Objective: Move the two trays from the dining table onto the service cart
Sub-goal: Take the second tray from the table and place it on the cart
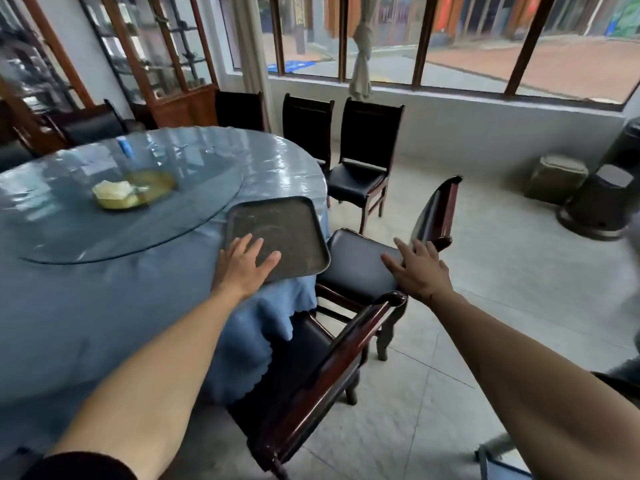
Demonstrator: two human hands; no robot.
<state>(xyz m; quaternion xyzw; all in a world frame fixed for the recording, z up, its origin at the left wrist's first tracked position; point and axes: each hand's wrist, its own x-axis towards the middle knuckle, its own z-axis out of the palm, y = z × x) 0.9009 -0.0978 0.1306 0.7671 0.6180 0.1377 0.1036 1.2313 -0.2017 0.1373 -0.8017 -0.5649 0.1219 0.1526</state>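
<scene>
Head view, one moment. One dark rectangular tray (277, 233) is visible; it lies at the near right edge of the round dining table (104, 306), with its near right corner jutting past the table edge above the hanging blue tablecloth (263, 327). No second tray and no service cart can be made out.

Two bare hands are in view. The left hand (244, 265) lies palm down with fingers spread, resting on the near left part of the tray; fingertips reach onto the tray floor and the thumb points toward its near rim. Whether the palm presses on the tray or only touches it cannot be told. The right hand (420, 271) is open with fingers spread, holding nothing, to the right of the tray and apart from it, above the seat of a dark chair (360, 268).

On the table: one glass turntable (145, 216) at the centre, bearing one shallow dish (135, 190) and one small blue object (124, 147) toward the far side. Four dark chairs are clearly seen on the table's right: two near, two farther by the window wall (485, 129).
</scene>
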